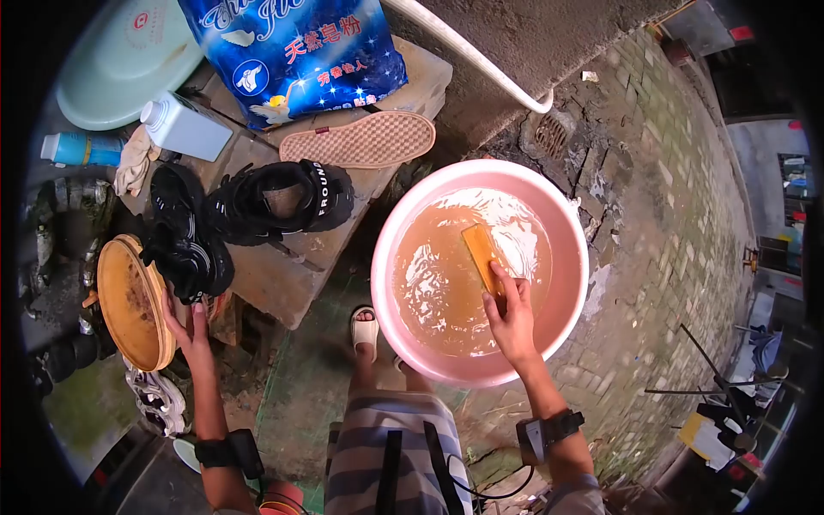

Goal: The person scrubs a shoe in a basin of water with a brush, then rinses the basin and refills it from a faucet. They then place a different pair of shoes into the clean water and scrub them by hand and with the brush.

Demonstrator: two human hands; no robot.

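Observation:
My right hand point(513, 322) holds a yellow-brown brush-like block point(481, 255) over the brownish water point(446, 300) in a pink basin point(388, 330). Its bristles, if any, are hidden. At the left, my left hand point(190, 330) touches the toe of a black shoe point(193, 257) near the edge of a stone slab, fingers spread. Beside that shoe, a second black shoe point(287, 202) with white lettering rests on the slab point(292, 287). Behind it lies a tan insole point(360, 140).
On the slab's back part are a blue powder bag point(300, 60), a white bottle point(187, 127) and a pale green basin point(129, 60). A round wooden lid or tray point(129, 300) stands at the left. A white pipe point(472, 51) ends by a floor drain point(552, 135).

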